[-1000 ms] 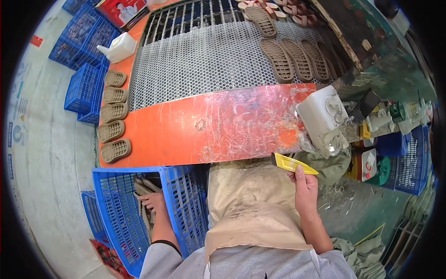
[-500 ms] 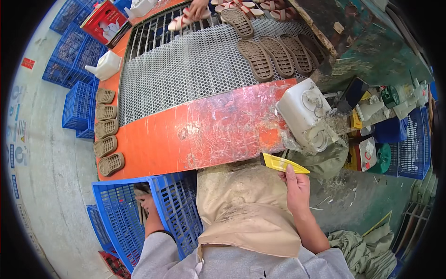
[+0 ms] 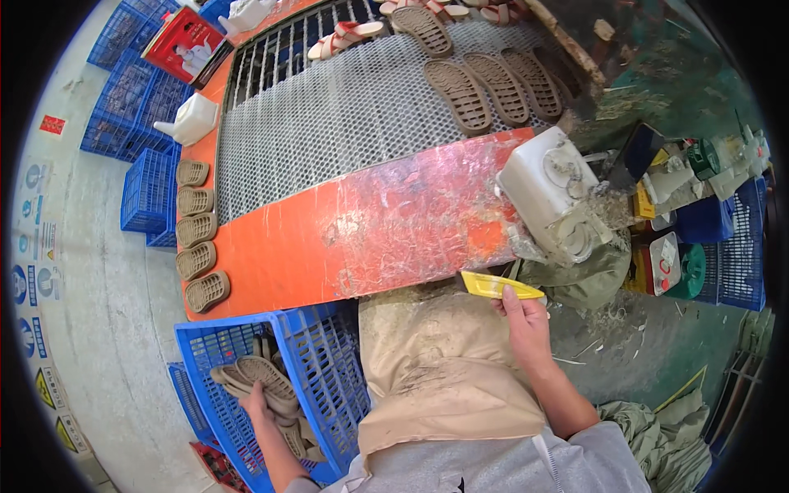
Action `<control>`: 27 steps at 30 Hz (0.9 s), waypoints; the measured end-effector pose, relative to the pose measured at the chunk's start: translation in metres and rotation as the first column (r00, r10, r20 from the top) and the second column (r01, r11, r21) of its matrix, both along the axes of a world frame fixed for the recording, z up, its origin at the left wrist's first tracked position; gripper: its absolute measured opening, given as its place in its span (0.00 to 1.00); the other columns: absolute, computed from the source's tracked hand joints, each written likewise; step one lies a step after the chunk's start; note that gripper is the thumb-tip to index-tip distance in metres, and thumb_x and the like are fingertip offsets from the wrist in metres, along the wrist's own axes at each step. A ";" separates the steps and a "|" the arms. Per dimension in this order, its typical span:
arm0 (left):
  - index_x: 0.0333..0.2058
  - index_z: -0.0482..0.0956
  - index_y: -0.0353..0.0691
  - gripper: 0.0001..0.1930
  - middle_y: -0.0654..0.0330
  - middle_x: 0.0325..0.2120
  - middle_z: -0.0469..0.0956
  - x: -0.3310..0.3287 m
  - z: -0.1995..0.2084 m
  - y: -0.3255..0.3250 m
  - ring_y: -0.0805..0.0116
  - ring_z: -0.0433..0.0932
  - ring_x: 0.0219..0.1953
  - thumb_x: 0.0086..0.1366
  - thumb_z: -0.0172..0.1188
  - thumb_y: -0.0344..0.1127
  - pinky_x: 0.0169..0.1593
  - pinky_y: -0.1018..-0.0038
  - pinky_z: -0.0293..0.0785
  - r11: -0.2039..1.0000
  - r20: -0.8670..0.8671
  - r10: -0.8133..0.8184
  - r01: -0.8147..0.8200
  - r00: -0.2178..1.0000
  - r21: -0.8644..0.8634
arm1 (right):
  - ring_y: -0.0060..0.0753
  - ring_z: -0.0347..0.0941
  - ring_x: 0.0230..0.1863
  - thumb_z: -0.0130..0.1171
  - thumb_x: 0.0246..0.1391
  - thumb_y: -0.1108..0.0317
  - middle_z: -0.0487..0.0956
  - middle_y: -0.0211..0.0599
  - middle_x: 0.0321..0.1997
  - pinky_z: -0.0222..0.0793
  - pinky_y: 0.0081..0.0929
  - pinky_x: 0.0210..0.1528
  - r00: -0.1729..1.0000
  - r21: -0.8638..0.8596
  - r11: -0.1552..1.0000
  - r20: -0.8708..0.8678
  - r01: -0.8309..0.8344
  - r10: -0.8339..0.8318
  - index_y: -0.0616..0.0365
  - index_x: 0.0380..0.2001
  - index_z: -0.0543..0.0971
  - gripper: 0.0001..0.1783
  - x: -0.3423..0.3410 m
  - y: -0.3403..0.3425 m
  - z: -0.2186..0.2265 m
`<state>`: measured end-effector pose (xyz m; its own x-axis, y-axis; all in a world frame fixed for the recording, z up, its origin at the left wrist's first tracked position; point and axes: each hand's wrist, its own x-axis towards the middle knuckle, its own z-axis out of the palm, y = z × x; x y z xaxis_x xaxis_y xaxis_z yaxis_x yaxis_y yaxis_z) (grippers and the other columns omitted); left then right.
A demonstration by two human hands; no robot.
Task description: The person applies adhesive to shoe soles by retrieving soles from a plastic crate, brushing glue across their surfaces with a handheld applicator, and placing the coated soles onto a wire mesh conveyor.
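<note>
Left fingers (image 3: 257,396) partly behind brown soles (image 3: 269,375)

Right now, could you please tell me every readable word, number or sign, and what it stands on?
Rectangular red box: lettering too small to read.
Blue-and-white wall signs, yellow triangular wall signs: too blurred.
Small red wall sign: too blurred.
Flat yellow tool in right hand: none legible.
</note>
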<state>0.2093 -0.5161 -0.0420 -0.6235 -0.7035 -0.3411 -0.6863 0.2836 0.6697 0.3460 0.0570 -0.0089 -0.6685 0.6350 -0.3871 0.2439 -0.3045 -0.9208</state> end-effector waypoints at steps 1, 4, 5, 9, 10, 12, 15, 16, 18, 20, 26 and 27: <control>0.62 0.64 0.26 0.35 0.38 0.56 0.76 0.013 0.029 -0.002 0.50 0.82 0.47 0.59 0.67 0.30 0.50 0.60 0.82 0.993 -0.095 -0.066 0.074 0.993 0.090 | 0.21 0.77 0.34 0.57 0.74 0.60 0.85 0.34 0.34 0.73 0.18 0.42 1.000 -0.006 1.000 0.001 -0.009 0.009 0.69 0.41 0.86 0.19 -0.003 -0.001 0.000; 0.66 0.63 0.28 0.37 0.39 0.58 0.75 0.038 0.111 0.015 0.49 0.79 0.52 0.58 0.65 0.30 0.57 0.63 0.77 0.969 -0.158 -0.212 0.186 0.964 -0.164 | 0.21 0.77 0.34 0.57 0.74 0.60 0.85 0.34 0.34 0.73 0.18 0.42 0.999 -0.024 0.999 0.026 -0.039 0.040 0.69 0.41 0.86 0.19 -0.016 -0.002 -0.001; 0.67 0.62 0.30 0.37 0.39 0.59 0.73 0.037 0.135 0.029 0.49 0.77 0.55 0.59 0.64 0.30 0.61 0.63 0.73 0.926 -0.156 -0.292 0.238 0.944 -0.292 | 0.21 0.77 0.34 0.57 0.74 0.60 0.85 0.34 0.34 0.73 0.18 0.42 0.998 -0.016 0.998 -0.003 -0.064 0.064 0.69 0.41 0.86 0.19 -0.020 -0.006 0.000; 0.71 0.59 0.34 0.40 0.40 0.64 0.69 -0.005 0.194 0.114 0.49 0.71 0.61 0.60 0.63 0.31 0.68 0.60 0.64 0.739 -0.265 -0.572 0.347 0.776 -0.577 | 0.20 0.77 0.34 0.57 0.74 0.60 0.85 0.34 0.34 0.73 0.18 0.43 0.995 -0.018 0.995 -0.017 -0.101 0.101 0.68 0.40 0.86 0.19 -0.025 -0.014 0.007; 0.71 0.59 0.34 0.41 0.41 0.64 0.68 -0.025 0.197 0.137 0.49 0.71 0.62 0.59 0.63 0.30 0.68 0.60 0.64 0.698 -0.271 -0.634 0.385 0.724 -0.604 | 0.20 0.77 0.34 0.57 0.74 0.60 0.85 0.34 0.34 0.73 0.18 0.43 0.994 0.018 0.994 -0.038 -0.105 0.106 0.68 0.40 0.86 0.19 -0.024 -0.014 0.010; 0.71 0.61 0.36 0.43 0.42 0.63 0.69 -0.069 0.196 0.180 0.48 0.71 0.63 0.55 0.64 0.26 0.69 0.58 0.64 0.579 -0.293 -0.779 0.457 0.554 -0.675 | 0.20 0.77 0.34 0.57 0.74 0.60 0.85 0.35 0.33 0.73 0.18 0.42 0.995 0.051 0.995 -0.045 -0.089 0.092 0.68 0.39 0.86 0.20 -0.019 -0.013 0.016; 0.70 0.63 0.36 0.45 0.45 0.62 0.72 -0.127 0.178 0.235 0.44 0.73 0.60 0.51 0.67 0.26 0.64 0.56 0.69 0.177 0.039 -0.941 0.584 0.337 -0.792 | 0.20 0.77 0.34 0.57 0.74 0.60 0.85 0.35 0.33 0.72 0.18 0.42 0.995 0.084 0.994 -0.058 -0.073 0.078 0.68 0.38 0.86 0.20 -0.008 -0.010 0.020; 0.71 0.63 0.37 0.46 0.46 0.62 0.72 -0.145 0.170 0.249 0.42 0.74 0.59 0.50 0.69 0.26 0.61 0.55 0.71 0.051 0.136 -0.958 0.613 0.254 -0.788 | 0.20 0.76 0.34 0.57 0.74 0.60 0.85 0.34 0.33 0.72 0.18 0.42 0.999 0.089 0.996 -0.031 -0.021 0.024 0.68 0.38 0.86 0.20 -0.002 -0.008 0.022; 0.68 0.67 0.38 0.44 0.46 0.58 0.73 -0.174 0.140 0.278 0.47 0.74 0.56 0.49 0.70 0.29 0.59 0.54 0.68 -0.183 0.331 -0.924 0.538 0.191 -0.823 | 0.20 0.76 0.34 0.56 0.74 0.60 0.85 0.34 0.32 0.71 0.18 0.41 0.997 0.089 0.994 0.014 0.069 -0.071 0.68 0.37 0.86 0.20 0.006 -0.006 0.021; 0.67 0.67 0.37 0.41 0.43 0.58 0.71 -0.180 0.104 0.298 0.47 0.72 0.57 0.54 0.68 0.36 0.62 0.52 0.65 -0.424 0.523 -0.819 0.367 0.234 -0.828 | 0.20 0.76 0.34 0.56 0.74 0.60 0.85 0.34 0.32 0.71 0.18 0.40 0.993 0.078 0.991 0.035 0.106 -0.109 0.68 0.36 0.86 0.21 0.010 -0.007 0.016; 0.71 0.63 0.37 0.41 0.34 0.62 0.65 -0.127 0.058 0.292 0.36 0.65 0.64 0.62 0.64 0.47 0.66 0.47 0.58 -0.510 0.597 -0.778 0.359 0.194 -0.781 | 0.20 0.74 0.35 0.54 0.75 0.60 0.83 0.33 0.34 0.70 0.17 0.43 0.998 0.037 0.998 0.018 0.056 -0.057 0.66 0.38 0.85 0.20 0.009 -0.005 0.006; 0.71 0.62 0.37 0.42 0.33 0.63 0.64 -0.123 0.062 0.289 0.35 0.64 0.65 0.62 0.65 0.48 0.67 0.46 0.57 -0.408 0.519 -0.843 0.462 0.141 -0.788 | 0.20 0.74 0.35 0.54 0.75 0.60 0.83 0.33 0.34 0.70 0.17 0.43 0.999 0.031 0.999 0.013 0.042 -0.042 0.66 0.38 0.85 0.20 0.005 -0.005 0.006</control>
